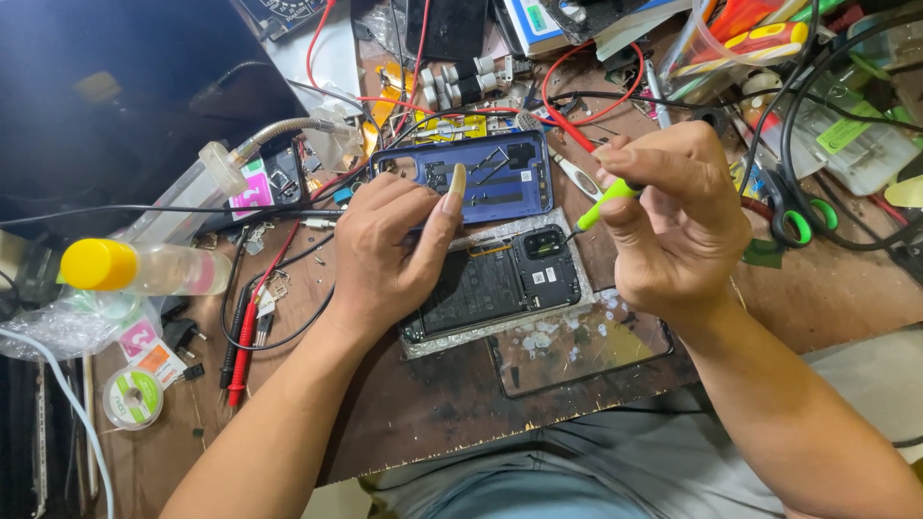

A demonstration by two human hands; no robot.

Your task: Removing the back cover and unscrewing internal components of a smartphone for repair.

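An opened phone lies face down in the middle of the wooden bench, its dark insides and camera block showing. My left hand rests on its left end, fingers curled, thumb stretched toward the blue back cover lying just behind it. My right hand hovers above the phone's right end and grips a small screwdriver with a lime-green handle, tip pointing down-left toward the camera block.
A cracked glass panel lies in front of the phone. A yellow-capped clear bottle, red and black probes, a solder reel, green-handled scissors and tangled wires crowd the bench.
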